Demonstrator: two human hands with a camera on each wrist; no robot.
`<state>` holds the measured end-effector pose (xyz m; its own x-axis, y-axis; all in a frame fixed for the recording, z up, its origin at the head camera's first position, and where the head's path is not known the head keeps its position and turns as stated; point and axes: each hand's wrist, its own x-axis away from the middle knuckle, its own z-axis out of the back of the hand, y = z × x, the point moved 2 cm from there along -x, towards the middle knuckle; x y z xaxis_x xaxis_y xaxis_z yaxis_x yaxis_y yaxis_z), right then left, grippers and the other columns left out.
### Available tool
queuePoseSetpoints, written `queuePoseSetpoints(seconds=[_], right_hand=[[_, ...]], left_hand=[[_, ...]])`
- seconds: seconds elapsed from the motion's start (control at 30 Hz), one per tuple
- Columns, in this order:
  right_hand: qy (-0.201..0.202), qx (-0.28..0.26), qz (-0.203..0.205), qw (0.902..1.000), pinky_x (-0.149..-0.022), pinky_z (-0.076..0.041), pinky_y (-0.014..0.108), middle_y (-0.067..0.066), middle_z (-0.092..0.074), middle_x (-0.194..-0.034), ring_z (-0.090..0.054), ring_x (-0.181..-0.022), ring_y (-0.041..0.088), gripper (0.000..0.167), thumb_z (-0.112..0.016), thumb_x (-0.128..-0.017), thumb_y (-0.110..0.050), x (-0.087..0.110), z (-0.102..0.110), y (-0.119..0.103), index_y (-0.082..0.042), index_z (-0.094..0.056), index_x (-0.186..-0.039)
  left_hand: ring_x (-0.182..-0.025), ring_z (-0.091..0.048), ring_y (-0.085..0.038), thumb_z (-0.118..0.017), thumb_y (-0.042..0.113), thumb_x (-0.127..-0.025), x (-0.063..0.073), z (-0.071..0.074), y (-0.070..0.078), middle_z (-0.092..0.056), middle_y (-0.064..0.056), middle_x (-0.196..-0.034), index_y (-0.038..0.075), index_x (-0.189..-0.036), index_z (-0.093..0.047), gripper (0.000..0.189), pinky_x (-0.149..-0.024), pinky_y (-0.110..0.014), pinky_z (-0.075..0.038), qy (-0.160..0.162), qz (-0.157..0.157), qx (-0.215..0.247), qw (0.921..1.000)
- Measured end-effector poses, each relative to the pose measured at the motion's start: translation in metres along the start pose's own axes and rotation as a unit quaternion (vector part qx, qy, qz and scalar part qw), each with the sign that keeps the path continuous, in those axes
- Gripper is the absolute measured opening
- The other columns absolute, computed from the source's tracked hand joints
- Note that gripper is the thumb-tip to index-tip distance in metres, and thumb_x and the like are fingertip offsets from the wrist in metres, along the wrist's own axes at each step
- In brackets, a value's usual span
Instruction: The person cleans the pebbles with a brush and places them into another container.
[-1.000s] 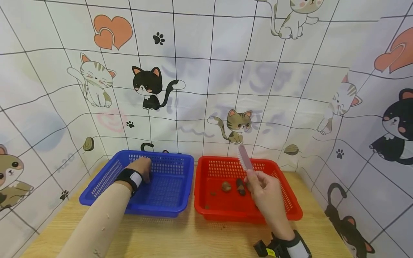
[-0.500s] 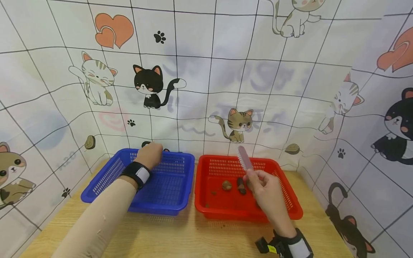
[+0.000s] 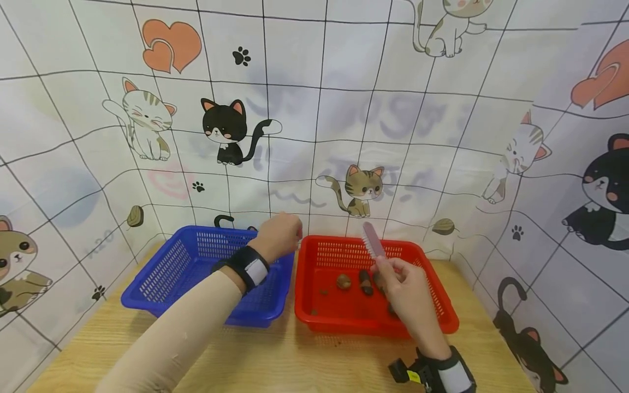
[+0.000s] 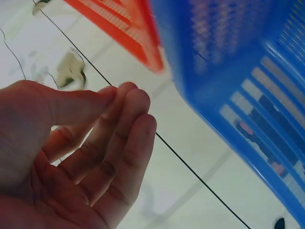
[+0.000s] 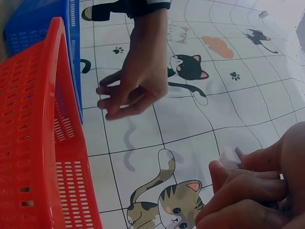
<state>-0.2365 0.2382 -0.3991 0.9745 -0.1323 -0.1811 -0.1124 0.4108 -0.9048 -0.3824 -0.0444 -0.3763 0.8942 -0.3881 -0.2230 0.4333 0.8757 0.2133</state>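
Note:
My right hand (image 3: pixel 405 289) grips the lower end of a small pink brush (image 3: pixel 374 240) with white bristles, held upright above the red basket (image 3: pixel 344 328). In the right wrist view, its fingers wrap the handle and only a pale bit of the brush (image 5: pixel 231 157) shows. My left hand (image 3: pixel 279 236) hovers over the gap between the blue basket (image 3: pixel 162 305) and the red one. Its fingers are loosely bent, thumb near the fingertips, with no object visible between them in the left wrist view. The hand touches neither basket.
Inside the red basket lie a round brown walnut-like piece (image 3: pixel 344 282), a dark brown oblong piece (image 3: pixel 366 283) and other brown bits, partly behind my right hand. Both baskets stand on a wooden table (image 3: pixel 314 365), with a cat-print sheet (image 3: pixel 295 125) behind.
My left hand has risen out of the blue basket and moved right, to the side of the red basket. The right hand and the brush have stayed nearly still.

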Motion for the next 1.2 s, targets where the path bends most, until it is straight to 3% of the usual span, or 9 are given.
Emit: queuePoseSetpoints(seconds=[0.17,0.43,0.63,0.73,0.83,1.03,1.2], right_hand=[[0.015,0.003,-0.002,0.9999,-0.048,-0.032,0.025,0.0,-0.05,-0.065,-0.041,-0.054,0.015,0.043,-0.067,-0.12,-0.043,-0.002,0.005,0.003,-0.003,-0.081,-0.128],[0.044,0.016,-0.003,0.9989,-0.05,-0.036,0.024,0.0,-0.052,-0.065,-0.046,-0.055,0.016,0.044,-0.066,-0.12,-0.044,-0.004,0.016,0.004,-0.003,-0.08,-0.129],[0.051,0.024,-0.016,0.9983,-0.049,-0.038,0.029,0.0,-0.051,-0.066,-0.047,-0.056,0.018,0.05,-0.064,-0.12,-0.051,-0.006,0.024,0.005,-0.005,-0.079,-0.132],[0.052,0.021,-0.017,0.9983,-0.048,-0.036,0.029,0.001,-0.05,-0.066,-0.046,-0.055,0.018,0.051,-0.064,-0.12,-0.051,-0.006,0.026,0.003,-0.004,-0.079,-0.131],[0.052,0.02,-0.01,0.9984,-0.046,-0.034,0.029,0.001,-0.048,-0.064,-0.043,-0.053,0.018,0.048,-0.064,-0.12,-0.048,-0.007,0.027,0.002,-0.003,-0.08,-0.131],[0.051,0.02,-0.01,0.9985,-0.047,-0.031,0.027,0.0,-0.047,-0.063,-0.041,-0.053,0.016,0.045,-0.064,-0.121,-0.044,-0.009,0.026,0.0,-0.003,-0.081,-0.13],[0.052,0.012,-0.015,0.9985,-0.047,-0.031,0.027,0.0,-0.048,-0.063,-0.041,-0.053,0.016,0.045,-0.064,-0.121,-0.043,-0.009,0.027,0.001,-0.003,-0.08,-0.131]], left_hand=[[-0.075,-0.069,-0.019,-0.078,0.005,-0.107,-0.012,-0.016,0.034,-0.083,-0.008,-0.095,0.006,-0.117,-0.089,0.015,-0.074,-0.033,-0.069,-0.04,-0.03,0.01,0.9987],[-0.078,-0.069,-0.018,-0.086,0.012,-0.105,-0.023,-0.038,0.085,-0.082,-0.006,-0.094,0.008,-0.117,-0.085,0.013,-0.081,-0.031,-0.068,-0.081,-0.071,-0.019,0.994],[-0.078,-0.067,-0.019,-0.096,0.017,-0.098,-0.022,-0.051,0.112,-0.073,-0.003,-0.09,0.01,-0.129,-0.084,0.034,-0.08,-0.035,-0.069,-0.142,-0.038,-0.002,0.9891],[-0.081,-0.07,-0.022,-0.102,0.017,-0.092,-0.023,-0.061,0.119,-0.075,-0.004,-0.093,0.01,-0.133,-0.083,0.045,-0.085,-0.039,-0.071,-0.164,-0.019,0.008,0.9862],[-0.085,-0.072,-0.024,-0.1,0.013,-0.092,-0.028,-0.077,0.12,-0.077,-0.006,-0.098,0.011,-0.13,-0.083,0.042,-0.088,-0.037,-0.069,-0.168,-0.007,0.003,0.9857],[-0.08,-0.069,-0.023,-0.096,0.008,-0.092,-0.044,-0.118,0.109,-0.077,-0.004,-0.093,0.015,-0.112,-0.087,0.023,-0.074,-0.034,-0.063,-0.181,0.029,-0.015,0.9829],[-0.079,-0.07,-0.023,-0.1,0.006,-0.09,-0.045,-0.128,0.106,-0.076,-0.002,-0.089,0.017,-0.104,-0.084,0.024,-0.075,-0.034,-0.065,-0.195,0.035,0.012,0.9802]])
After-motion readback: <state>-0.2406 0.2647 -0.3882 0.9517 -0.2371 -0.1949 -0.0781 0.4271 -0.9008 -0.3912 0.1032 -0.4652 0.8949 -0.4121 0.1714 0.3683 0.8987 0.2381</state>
